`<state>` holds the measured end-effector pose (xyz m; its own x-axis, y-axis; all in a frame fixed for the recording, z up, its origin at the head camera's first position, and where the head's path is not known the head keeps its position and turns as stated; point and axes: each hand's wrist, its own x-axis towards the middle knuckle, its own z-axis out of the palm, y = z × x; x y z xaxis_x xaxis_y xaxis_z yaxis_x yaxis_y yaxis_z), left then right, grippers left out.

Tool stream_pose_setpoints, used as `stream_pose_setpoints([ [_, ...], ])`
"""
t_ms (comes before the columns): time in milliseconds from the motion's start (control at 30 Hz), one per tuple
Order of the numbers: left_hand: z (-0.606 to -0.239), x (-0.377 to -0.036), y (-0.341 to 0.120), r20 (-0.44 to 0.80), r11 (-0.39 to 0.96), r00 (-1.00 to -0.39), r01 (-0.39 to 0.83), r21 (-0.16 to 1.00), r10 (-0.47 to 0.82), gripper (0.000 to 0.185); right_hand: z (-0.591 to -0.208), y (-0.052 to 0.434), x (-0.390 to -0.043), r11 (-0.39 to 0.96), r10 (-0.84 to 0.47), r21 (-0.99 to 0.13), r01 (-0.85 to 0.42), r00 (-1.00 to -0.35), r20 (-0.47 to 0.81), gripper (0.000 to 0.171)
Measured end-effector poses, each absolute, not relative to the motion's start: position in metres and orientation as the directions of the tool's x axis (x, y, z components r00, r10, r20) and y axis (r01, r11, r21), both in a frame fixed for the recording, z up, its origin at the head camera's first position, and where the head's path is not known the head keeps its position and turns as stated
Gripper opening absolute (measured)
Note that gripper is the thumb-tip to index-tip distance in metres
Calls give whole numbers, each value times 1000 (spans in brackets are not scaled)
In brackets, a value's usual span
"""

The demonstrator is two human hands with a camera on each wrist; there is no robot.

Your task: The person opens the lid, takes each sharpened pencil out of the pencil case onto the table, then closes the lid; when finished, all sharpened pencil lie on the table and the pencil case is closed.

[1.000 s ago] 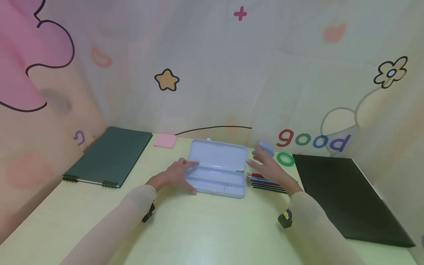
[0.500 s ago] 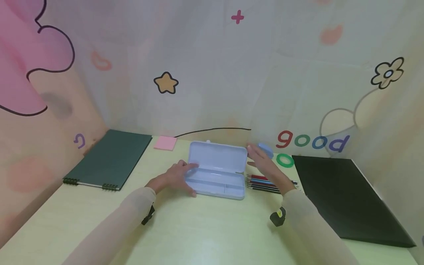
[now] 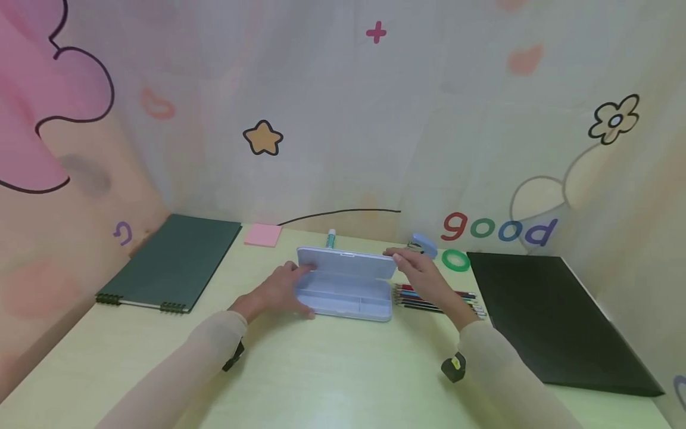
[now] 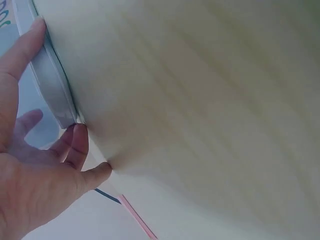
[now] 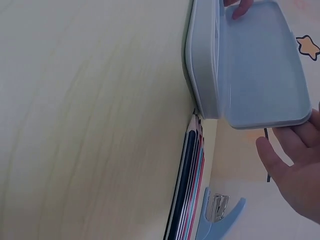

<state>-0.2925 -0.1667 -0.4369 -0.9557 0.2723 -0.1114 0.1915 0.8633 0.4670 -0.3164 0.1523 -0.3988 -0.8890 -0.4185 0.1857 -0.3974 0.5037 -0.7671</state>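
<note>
A light blue plastic pencil case [image 3: 343, 304] lies on the table with its lid [image 5: 265, 70] raised and leaning forward over the compartments. My left hand [image 3: 273, 289] holds the case's left end, thumb at the front edge and a finger reaching inside. In the left wrist view, that thumb lies along the case wall [image 4: 52, 80]. At the lid's right corner is my right hand [image 3: 420, 271]; its fingers touch the lid from behind, and the thumb [image 5: 272, 157] stands apart from the edge. Several coloured pencils [image 3: 423, 298] lie right of the case.
A glue stick [image 3: 330, 238] stands behind the case. At the back right are a blue stapler [image 3: 424, 245] and a green tape roll [image 3: 455, 260]. A dark green spiral sketchbook [image 3: 174, 259] and pink sticky notes [image 3: 263, 235] lie left, a black board [image 3: 557, 322] right.
My right hand has moved from beside the stapler to the lid's right corner. The lid has swung forward, and the glue stick shows behind it. My left hand stays on the case.
</note>
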Motion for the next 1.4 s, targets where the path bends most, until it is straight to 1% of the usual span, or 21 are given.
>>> stream_pose_setpoints([
  [167,-437,-289,-164,-77,878,-962,205,433,262,99,-405,150,-313,561,-428,-715,-416,-886,179,37],
  [233,-437,-288,-166,-70,871,-960,214,442,272,99,-407,149,-312,570,-426,-713,-409,-889,170,36],
  [300,-436,-289,-173,-76,848,-949,235,475,306,101,-407,148,-310,579,-420,-711,-398,-893,158,37],
  [367,-431,-289,-182,-115,820,-931,239,520,345,101,-407,146,-309,587,-427,-701,-404,-891,155,38],
  [467,-417,-287,-200,-200,783,-901,204,588,385,95,-407,145,-306,593,-436,-694,-409,-887,150,39],
  [567,-401,-286,-217,-229,777,-900,165,607,370,85,-407,146,-302,593,-450,-693,-411,-882,138,40],
  [700,-392,-285,-231,-121,760,-939,180,624,322,81,-408,146,-296,598,-469,-689,-410,-876,113,41],
  [833,-394,-282,-223,-7,735,-953,228,638,302,76,-409,146,-289,639,-497,-641,-426,-864,80,43],
  [933,-399,-280,-209,32,742,-941,286,607,337,73,-409,145,-285,671,-528,-583,-457,-847,56,44],
  [1067,-407,-279,-187,31,779,-921,346,524,388,69,-411,145,-282,687,-571,-521,-507,-820,44,44],
  [1267,-417,-279,-160,-25,818,-894,398,415,447,61,-415,146,-280,694,-586,-492,-525,-809,37,41],
  [1400,-417,-273,-147,-67,833,-879,419,362,472,58,-416,144,-278,702,-609,-442,-558,-793,34,39],
])
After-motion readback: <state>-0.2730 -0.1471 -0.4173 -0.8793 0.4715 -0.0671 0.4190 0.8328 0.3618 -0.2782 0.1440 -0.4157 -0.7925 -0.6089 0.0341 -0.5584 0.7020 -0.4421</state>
